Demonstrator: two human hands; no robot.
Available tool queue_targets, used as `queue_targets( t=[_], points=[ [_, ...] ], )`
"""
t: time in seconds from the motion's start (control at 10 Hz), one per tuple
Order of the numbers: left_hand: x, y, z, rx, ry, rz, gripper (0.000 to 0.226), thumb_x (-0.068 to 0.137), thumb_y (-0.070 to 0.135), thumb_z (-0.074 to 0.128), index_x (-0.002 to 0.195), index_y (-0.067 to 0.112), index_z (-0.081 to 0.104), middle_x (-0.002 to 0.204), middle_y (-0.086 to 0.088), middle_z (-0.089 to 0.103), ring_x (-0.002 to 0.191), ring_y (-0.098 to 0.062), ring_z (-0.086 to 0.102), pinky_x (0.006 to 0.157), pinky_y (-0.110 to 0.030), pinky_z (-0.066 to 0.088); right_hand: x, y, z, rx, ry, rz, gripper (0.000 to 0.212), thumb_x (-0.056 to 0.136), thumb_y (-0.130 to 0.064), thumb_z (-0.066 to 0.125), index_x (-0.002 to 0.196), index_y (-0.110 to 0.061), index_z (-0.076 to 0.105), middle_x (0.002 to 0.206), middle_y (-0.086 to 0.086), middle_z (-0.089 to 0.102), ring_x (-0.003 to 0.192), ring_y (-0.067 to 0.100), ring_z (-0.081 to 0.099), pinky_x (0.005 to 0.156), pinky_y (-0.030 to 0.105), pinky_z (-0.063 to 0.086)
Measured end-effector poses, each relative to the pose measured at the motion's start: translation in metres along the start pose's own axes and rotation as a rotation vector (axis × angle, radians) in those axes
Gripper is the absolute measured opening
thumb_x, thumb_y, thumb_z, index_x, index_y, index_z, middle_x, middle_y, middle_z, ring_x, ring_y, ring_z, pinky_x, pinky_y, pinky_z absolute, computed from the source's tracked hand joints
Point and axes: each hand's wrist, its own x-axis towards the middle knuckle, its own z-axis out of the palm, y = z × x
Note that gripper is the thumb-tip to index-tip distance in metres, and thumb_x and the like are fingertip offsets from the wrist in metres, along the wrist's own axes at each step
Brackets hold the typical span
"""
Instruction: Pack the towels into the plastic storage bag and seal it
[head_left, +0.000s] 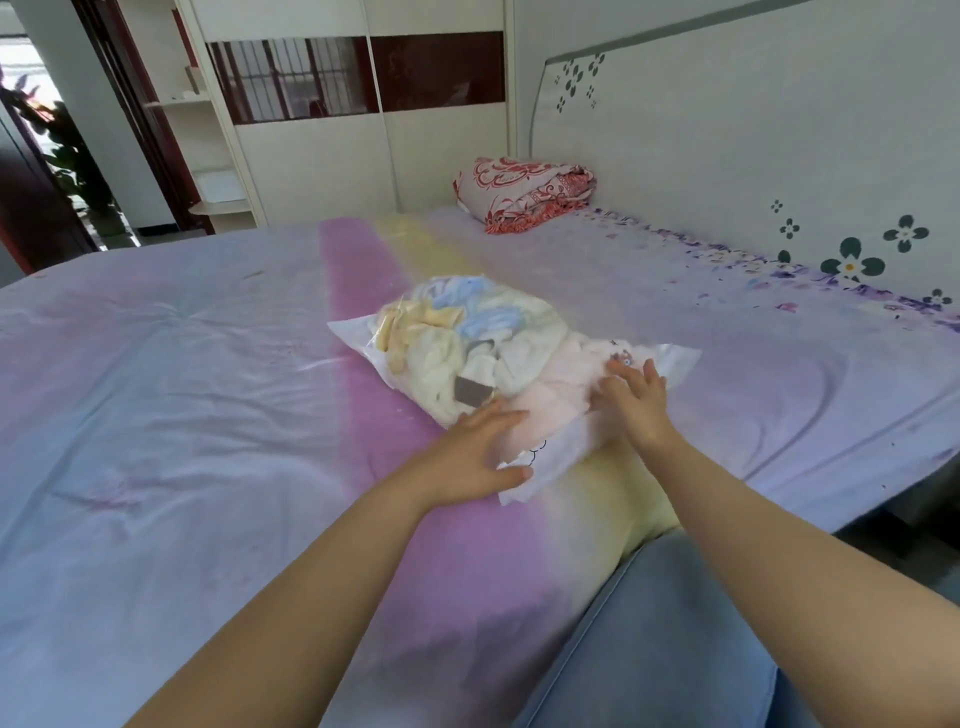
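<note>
A clear plastic storage bag lies on the bed, stuffed with several towels in cream, yellow, blue and pink. Its near end is flat plastic with a small printed figure. My left hand rests on that near end, thumb pressed on the plastic edge and fingers spread over the pink towel. My right hand lies flat on the bag's right side, fingers apart, pressing down on the pink towel inside. Neither hand grips anything that I can see.
The bed has a pastel sheet with pink and yellow stripes. A folded red-patterned blanket sits at the far end by the headboard. A wardrobe stands behind. My knee in blue jeans is on the bed's near edge.
</note>
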Motion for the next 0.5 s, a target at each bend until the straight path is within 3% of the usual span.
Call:
queue_targets(
  t=[0.1,0.2,0.3,0.4,0.5],
  points=[
    [0.011,-0.021,0.027,0.011,-0.071,-0.021,0.081,0.082,0.053,0.063,0.147,0.054,0.014,0.160,0.018,-0.011,0.150,-0.019,-0.013,0.121,-0.045,0.012,0.000,0.012,0.009,-0.115,-0.014,0.060,0.082,0.063,-0.053,0.047,0.142,-0.036,0.036,0.160,0.007,0.009,0.148,0.022,-0.006,0.120,0.042,0.000],
    [0.020,-0.033,0.019,0.051,-0.033,-0.063,0.078,0.087,0.038,0.062,0.148,0.053,0.015,0.161,0.017,-0.012,0.149,-0.021,-0.010,0.120,-0.045,0.015,0.005,0.000,0.022,-0.024,-0.060,0.078,0.073,0.075,-0.045,0.056,0.144,-0.035,0.032,0.160,0.010,0.004,0.148,0.025,-0.003,0.121,0.044,0.006],
    [0.034,-0.054,0.006,0.275,0.072,-0.132,0.075,0.088,0.024,0.052,0.150,0.048,0.015,0.163,0.010,-0.009,0.151,-0.030,-0.004,0.119,-0.049,0.017,0.020,-0.006,0.036,-0.040,-0.226,0.021,0.070,0.089,-0.031,0.061,0.148,-0.028,0.025,0.160,0.008,0.003,0.148,0.024,0.005,0.120,0.042,0.014],
    [0.038,-0.061,-0.005,0.277,0.192,-0.218,0.076,0.087,0.009,0.047,0.153,0.034,0.019,0.165,0.002,0.002,0.151,-0.026,0.007,0.119,-0.044,0.019,0.028,-0.010,0.040,-0.109,-0.441,0.014,0.069,0.091,-0.026,0.061,0.149,-0.029,0.024,0.160,0.000,-0.002,0.148,0.018,0.009,0.113,0.029,0.022],
    [0.027,-0.069,0.008,0.067,0.504,-0.201,0.061,0.087,0.011,0.047,0.145,0.027,0.041,0.156,0.007,0.033,0.140,-0.015,0.035,0.105,-0.030,0.039,0.033,-0.021,0.034,-0.142,-0.393,-0.025,0.050,0.095,-0.019,0.054,0.143,-0.023,0.040,0.155,-0.001,0.026,0.140,0.016,0.030,0.097,0.018,0.029]
  ],
)
